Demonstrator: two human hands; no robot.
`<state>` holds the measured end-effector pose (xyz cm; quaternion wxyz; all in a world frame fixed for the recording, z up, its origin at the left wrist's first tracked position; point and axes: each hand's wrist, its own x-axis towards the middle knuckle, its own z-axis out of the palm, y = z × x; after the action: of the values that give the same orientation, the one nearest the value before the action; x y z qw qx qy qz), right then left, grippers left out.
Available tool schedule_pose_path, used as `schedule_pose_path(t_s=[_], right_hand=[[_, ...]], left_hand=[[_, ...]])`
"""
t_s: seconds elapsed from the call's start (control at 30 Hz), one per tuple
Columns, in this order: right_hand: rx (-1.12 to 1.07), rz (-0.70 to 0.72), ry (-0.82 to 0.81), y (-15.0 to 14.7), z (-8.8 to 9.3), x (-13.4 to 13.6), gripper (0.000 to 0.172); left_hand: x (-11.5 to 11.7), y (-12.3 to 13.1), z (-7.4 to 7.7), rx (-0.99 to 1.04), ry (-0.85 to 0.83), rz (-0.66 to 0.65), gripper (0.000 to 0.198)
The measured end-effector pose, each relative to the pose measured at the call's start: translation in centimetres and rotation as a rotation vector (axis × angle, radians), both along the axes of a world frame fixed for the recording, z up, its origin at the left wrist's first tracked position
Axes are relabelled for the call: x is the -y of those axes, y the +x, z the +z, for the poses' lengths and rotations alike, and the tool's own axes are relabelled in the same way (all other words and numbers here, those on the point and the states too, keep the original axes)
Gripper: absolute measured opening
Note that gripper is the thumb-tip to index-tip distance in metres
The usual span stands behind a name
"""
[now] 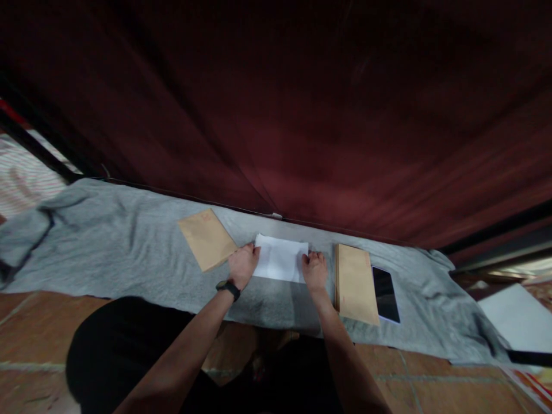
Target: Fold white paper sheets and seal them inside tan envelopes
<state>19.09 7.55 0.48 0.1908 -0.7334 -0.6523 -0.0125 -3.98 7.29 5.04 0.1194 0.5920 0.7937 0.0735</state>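
A folded sheet of white paper (281,260) lies on the grey cloth between my two hands. My left hand (244,265) grips its left edge, with the thumb on top and the fingers curled. At the right edge my right hand (315,269) pinches the paper in the same way. A brown envelope (208,239) lies slanted just left of my left hand, its corner close to the knuckles. To the right of my right hand sits a stack of brown envelopes (356,283).
The grey cloth (142,241) covers a long, narrow surface. A phone or tablet (385,294) with a dark screen lies beside the envelope stack. Behind rises a dark red wall or curtain (276,144). A white board-like thing (520,317) is at far right, above the tiled floor (30,328).
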Motion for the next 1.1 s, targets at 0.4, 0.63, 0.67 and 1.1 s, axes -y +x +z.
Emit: schedule_pose_path(t_s=[0.4,0.63,0.67,1.1], right_hand=[[-0.03,0.206,0.168,-2.8,0.1,1.0,0.046],[0.009,0.339,-0.013,-5.2,-1.1,2.2,0.051],[0.013,0.333,-0.036,-5.2,-1.2,2.3,0.051],[0.006,0.281,-0.093,-5.6,-1.0,2.5,0.052]], left_hand=[[0.3,0.7,-0.7,-0.036,0.061,-0.031,0.042],[0.3,0.7,-0.4,-0.03,0.043,-0.034,0.039],[0.2,0.7,-0.3,-0.027,0.039,-0.03,0.039],[5.5,0.4,-0.8,0.046,0.175,0.009,0.038]])
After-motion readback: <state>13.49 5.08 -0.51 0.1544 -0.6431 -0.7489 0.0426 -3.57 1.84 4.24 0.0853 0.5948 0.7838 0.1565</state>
